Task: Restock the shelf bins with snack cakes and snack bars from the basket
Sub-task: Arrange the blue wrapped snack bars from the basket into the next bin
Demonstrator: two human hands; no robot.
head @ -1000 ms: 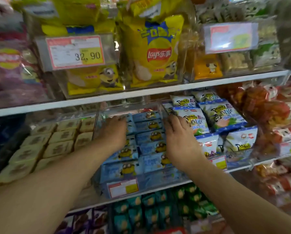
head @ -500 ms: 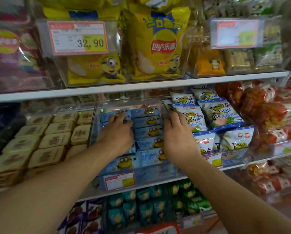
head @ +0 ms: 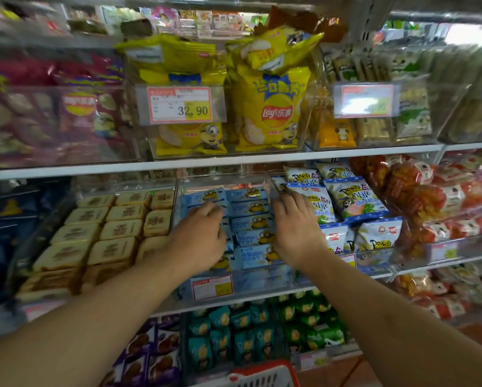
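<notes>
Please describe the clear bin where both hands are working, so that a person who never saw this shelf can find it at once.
Find the yellow Lay's chip bags on the upper shelf; the clear bin sits directly below them, on the middle shelf. The left hand and right hand rest in it. Only it holds light blue packets with yellow cartoon figures; tan cakes lie left, panda bags right.

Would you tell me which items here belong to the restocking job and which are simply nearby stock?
Job in hand:
- blue snack packs
- clear bin
- left hand, right hand, both on the packs
- red basket

Nearby stock:
- yellow chip bags
- tan cakes
- panda packets
</notes>
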